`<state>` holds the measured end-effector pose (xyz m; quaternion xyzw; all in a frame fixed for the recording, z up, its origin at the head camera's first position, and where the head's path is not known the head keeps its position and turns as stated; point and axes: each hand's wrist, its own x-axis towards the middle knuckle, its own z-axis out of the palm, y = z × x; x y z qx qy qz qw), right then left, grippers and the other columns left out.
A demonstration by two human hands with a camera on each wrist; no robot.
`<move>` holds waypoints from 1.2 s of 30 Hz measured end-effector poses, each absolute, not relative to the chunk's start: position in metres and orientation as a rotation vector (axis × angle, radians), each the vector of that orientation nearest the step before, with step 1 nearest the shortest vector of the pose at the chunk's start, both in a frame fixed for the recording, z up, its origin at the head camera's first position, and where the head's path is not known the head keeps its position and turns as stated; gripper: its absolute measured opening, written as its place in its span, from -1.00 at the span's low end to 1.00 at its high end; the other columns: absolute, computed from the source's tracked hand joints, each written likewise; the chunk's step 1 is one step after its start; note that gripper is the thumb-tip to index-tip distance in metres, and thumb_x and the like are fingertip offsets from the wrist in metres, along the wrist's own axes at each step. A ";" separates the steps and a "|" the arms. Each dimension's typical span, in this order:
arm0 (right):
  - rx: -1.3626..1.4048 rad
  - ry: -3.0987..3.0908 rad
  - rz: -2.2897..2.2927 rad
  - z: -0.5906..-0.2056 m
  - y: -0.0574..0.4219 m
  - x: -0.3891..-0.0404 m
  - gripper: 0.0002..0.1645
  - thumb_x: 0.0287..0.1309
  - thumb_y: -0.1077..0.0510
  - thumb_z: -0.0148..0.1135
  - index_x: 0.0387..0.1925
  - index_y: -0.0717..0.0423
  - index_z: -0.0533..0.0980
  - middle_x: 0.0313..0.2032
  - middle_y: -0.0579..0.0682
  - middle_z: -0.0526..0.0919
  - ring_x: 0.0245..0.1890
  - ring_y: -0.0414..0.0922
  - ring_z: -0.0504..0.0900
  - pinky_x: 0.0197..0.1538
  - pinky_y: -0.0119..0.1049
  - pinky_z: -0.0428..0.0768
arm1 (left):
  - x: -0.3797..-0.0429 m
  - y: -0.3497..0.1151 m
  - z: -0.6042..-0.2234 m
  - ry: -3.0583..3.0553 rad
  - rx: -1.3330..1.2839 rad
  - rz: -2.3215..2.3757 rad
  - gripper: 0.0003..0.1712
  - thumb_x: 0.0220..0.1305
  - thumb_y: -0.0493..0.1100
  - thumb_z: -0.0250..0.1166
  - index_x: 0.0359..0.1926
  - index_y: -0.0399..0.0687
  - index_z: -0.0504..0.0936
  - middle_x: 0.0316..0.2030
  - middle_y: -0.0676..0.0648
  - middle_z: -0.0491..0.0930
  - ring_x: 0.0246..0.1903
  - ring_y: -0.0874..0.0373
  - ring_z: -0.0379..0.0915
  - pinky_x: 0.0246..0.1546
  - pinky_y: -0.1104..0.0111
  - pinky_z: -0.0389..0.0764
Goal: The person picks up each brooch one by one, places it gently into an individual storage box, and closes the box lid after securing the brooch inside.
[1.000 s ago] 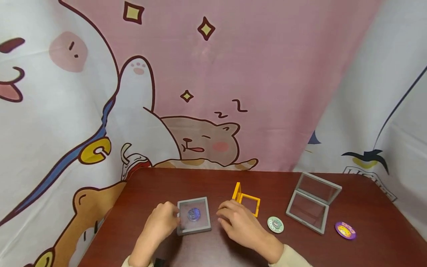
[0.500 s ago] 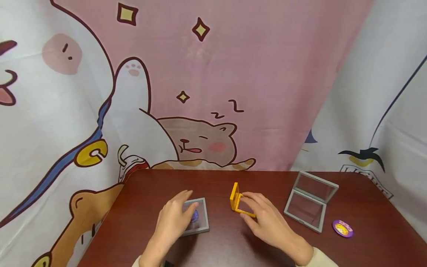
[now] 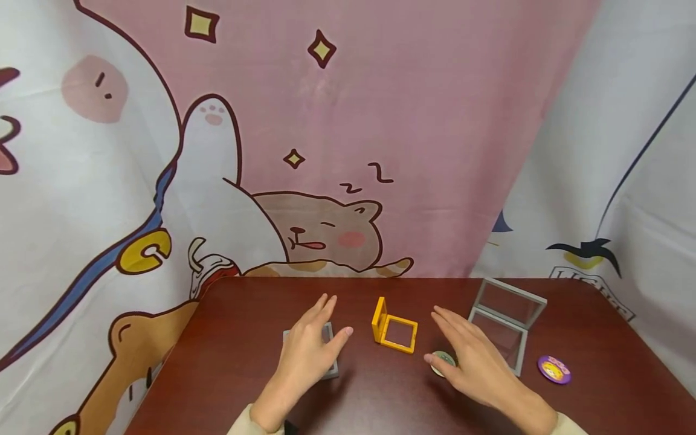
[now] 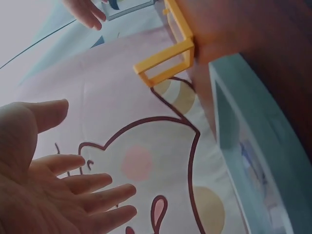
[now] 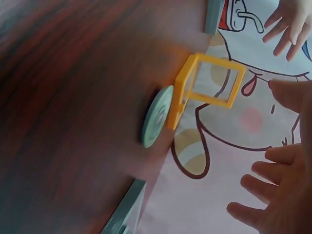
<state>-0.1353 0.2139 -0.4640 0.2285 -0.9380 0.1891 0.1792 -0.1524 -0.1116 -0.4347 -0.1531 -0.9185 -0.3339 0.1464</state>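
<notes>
My left hand (image 3: pixel 307 353), fingers straight and spread, hovers over a closed grey square case (image 4: pixel 253 122) with a clear window. Inside, a blue badge shows only as a patch in the left wrist view; in the head view the hand hides it. My right hand (image 3: pixel 481 362) is held up with straight fingers, holding nothing. Its thumb partly covers a round green badge (image 3: pixel 447 357) in the head view; the right wrist view shows them apart. Between the hands stands a small yellow case (image 3: pixel 399 347), its lid raised at the left.
A larger grey case (image 3: pixel 525 332) stands with its lid up at the right, behind the right hand. A round purple badge (image 3: pixel 554 370) lies to its right. A cartoon-printed curtain (image 3: pixel 424 121) hangs along the back of the dark red table (image 3: pixel 375 399).
My left hand has moved rightward over the closed grey case. The right hand has drawn away from the yellow case toward the right. Fingers on both hands have straightened.
</notes>
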 end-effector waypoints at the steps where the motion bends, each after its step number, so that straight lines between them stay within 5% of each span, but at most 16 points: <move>1: 0.646 -2.667 0.517 -0.465 0.216 -0.135 0.00 0.10 -0.12 0.59 0.44 0.26 0.40 0.43 0.16 0.45 0.41 0.15 0.41 0.31 0.21 0.39 | -0.153 -0.110 -0.436 -2.647 -0.449 -0.970 -0.20 0.35 0.13 0.45 0.49 -0.07 0.46 0.45 -0.21 0.41 0.35 -0.17 0.44 0.19 -0.15 0.54; 7: 0.679 -2.745 0.423 -0.470 0.225 -0.132 0.06 0.06 -0.24 0.59 0.43 0.26 0.43 0.44 0.19 0.44 0.42 0.19 0.41 0.35 0.22 0.36 | -0.161 -0.095 -0.440 -2.731 -0.448 -1.011 -0.15 0.34 0.21 0.42 0.52 -0.03 0.42 0.45 -0.19 0.41 0.35 -0.17 0.45 0.18 -0.16 0.54; 18: 0.808 -2.747 0.338 -0.480 0.232 -0.134 0.07 -0.08 -0.30 0.64 0.30 0.30 0.54 0.30 0.21 0.58 0.24 0.18 0.58 0.19 0.22 0.51 | -0.172 -0.065 -0.452 -2.803 -0.475 -1.016 -0.08 0.26 0.19 0.48 0.50 -0.15 0.42 0.41 -0.21 0.46 0.17 -0.19 0.61 -0.20 0.01 0.72; 23: 0.811 -2.780 0.319 -0.482 0.231 -0.136 0.00 -0.07 -0.26 0.65 0.26 0.30 0.57 0.25 0.20 0.61 0.21 0.15 0.59 0.13 0.23 0.54 | -0.174 -0.055 -0.455 -2.812 -0.448 -1.016 -0.13 0.29 0.18 0.46 0.46 -0.20 0.47 0.36 -0.18 0.53 0.26 -0.14 0.54 0.08 -0.08 0.64; 28: 0.790 -2.809 0.342 -0.482 0.230 -0.136 -0.06 -0.05 -0.21 0.66 0.23 0.30 0.58 0.23 0.21 0.60 0.21 0.18 0.58 0.11 0.34 0.55 | -0.176 -0.047 -0.457 -2.800 -0.415 -1.053 -0.22 0.29 0.08 0.49 0.38 -0.28 0.53 0.24 -0.24 0.62 0.18 -0.15 0.61 0.11 -0.05 0.62; 36: 0.809 -2.815 0.350 -0.485 0.232 -0.137 -0.15 -0.04 -0.13 0.67 0.15 0.35 0.61 0.11 0.21 0.64 0.11 0.16 0.62 0.09 0.19 0.60 | -0.178 -0.036 -0.465 -2.791 -0.350 -1.186 -0.42 0.28 -0.14 0.51 0.22 -0.39 0.62 -0.07 -0.31 0.75 -0.24 -0.01 0.72 -0.31 0.20 0.70</move>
